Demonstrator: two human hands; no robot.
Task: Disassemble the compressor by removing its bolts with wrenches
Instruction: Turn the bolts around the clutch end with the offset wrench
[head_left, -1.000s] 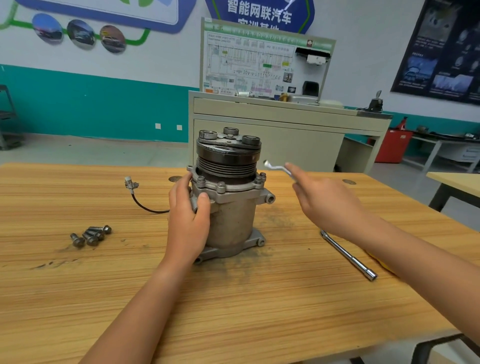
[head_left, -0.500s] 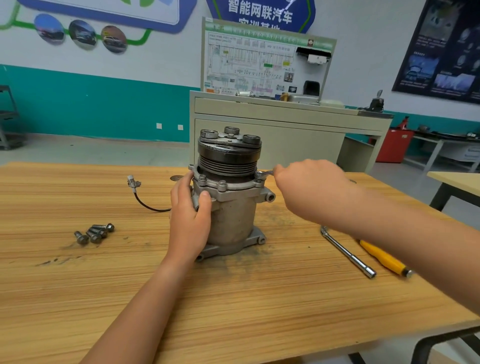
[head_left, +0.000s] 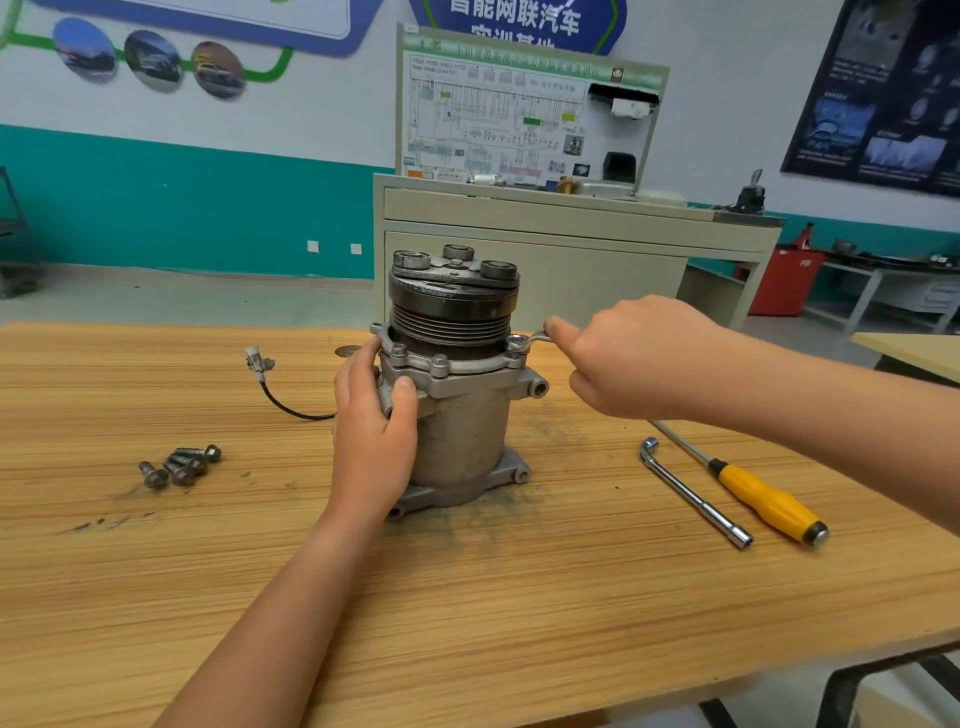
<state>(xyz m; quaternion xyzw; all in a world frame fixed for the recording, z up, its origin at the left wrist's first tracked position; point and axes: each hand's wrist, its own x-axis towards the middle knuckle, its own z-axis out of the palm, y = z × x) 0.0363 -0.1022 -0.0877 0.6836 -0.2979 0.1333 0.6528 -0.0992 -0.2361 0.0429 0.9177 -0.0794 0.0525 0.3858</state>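
Workshop, wooden surface (head_left: 519, 597): compressor (head_left: 462, 415) upright at centre. Several loose bolts (head_left: 182, 462) lying left, so part done. Flange bolts (head_left: 439, 358) in place, wrench (head_left: 527, 341) ring on rightmost one. Left hand (head_left: 371, 441) grip curled round housing. Right hand (head_left: 634, 358) grip pinching wrench shank. Wall sign (head_left: 514, 21) reads 智能网联汽车. Training board (head_left: 519, 119) text too small.

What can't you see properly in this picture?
All from the head view:
The wrench handle is hidden inside the right hand; only its ring end shows.
The compressor has its left side covered by the left hand.
The screwdriver tip is hidden where its shaft runs under the right forearm.
The diagram board writing is too small and blurry to read.
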